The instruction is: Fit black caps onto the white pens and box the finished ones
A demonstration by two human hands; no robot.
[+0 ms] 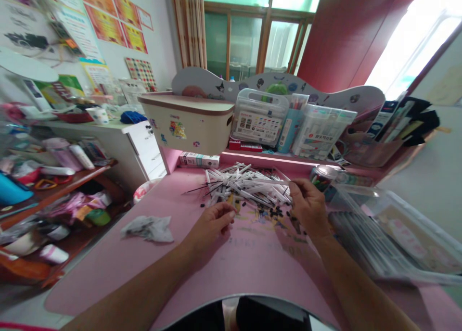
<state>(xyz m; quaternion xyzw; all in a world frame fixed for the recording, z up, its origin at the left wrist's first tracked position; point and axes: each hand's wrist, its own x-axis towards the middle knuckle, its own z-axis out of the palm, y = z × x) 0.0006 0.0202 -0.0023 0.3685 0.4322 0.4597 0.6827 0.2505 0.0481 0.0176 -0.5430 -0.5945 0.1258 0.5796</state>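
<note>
On a smooth pink surface (108, 263), one slender white stick (276, 182) is clamped in the right hand (308, 203)'s fingers, over heaped white sticks (245, 182); the left hand (212, 219)'s grip cannot be told. Clear plastic case (260, 119) lettering is illegible.

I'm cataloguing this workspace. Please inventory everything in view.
Slim sticks: many, mostly white, desk centre
Small pieces: many, black, before pile
Crumpled sheet: one, whitish, desk's left
Desk: one, pink, foreground
Lidded bin: one, cream, back left
Plastic cases: two, clear, back shelf
Jar: one, clear, right of pile
Plastic box: one, clear, desk's right
Wall sheets: several, orange, upper left
Window: one, brown frame, back
Shelf clutter: many, mixed, far left
Left hand: one, bare, before pile
Right hand: one, bare, pile's right, holding stick
</note>
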